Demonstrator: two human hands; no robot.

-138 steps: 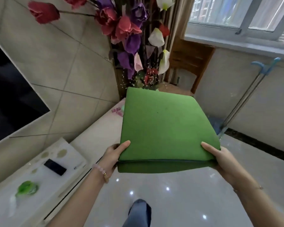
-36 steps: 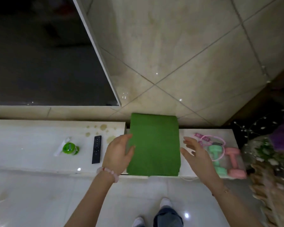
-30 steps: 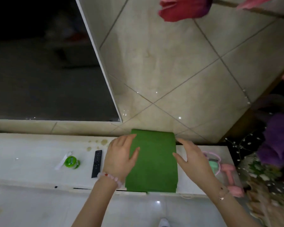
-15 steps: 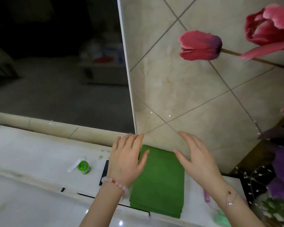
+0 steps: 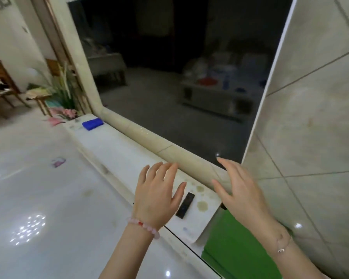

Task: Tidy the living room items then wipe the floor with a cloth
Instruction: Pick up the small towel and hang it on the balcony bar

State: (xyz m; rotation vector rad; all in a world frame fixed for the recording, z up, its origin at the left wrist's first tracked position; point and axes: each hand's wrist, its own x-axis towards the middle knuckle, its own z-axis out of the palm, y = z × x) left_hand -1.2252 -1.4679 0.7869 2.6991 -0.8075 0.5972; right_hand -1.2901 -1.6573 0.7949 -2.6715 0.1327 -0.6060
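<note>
The green cushion (image 5: 233, 248) lies flat on the low white TV cabinet (image 5: 117, 156) at the lower right, against the tiled wall. My left hand (image 5: 158, 195) hovers over the cabinet top with spread fingers and holds nothing. My right hand (image 5: 243, 193) is raised beside it, fingers straight, above the cushion's near end. A black remote (image 5: 185, 205) lies on the cabinet between the two hands. A folded blue cloth (image 5: 92, 123) sits at the cabinet's far left end.
A dark TV screen (image 5: 179, 81) fills the wall behind the cabinet. The glossy white floor (image 5: 38, 198) stretches left, with a small pink item (image 5: 58, 162) lying on it. A potted plant (image 5: 64, 91) and wooden furniture (image 5: 0, 85) stand at the far left.
Both hands have come off the green cushion, which stays on the cabinet. My view has swung left, so the cushion now sits at the lower right and the blue cloth has come into sight.
</note>
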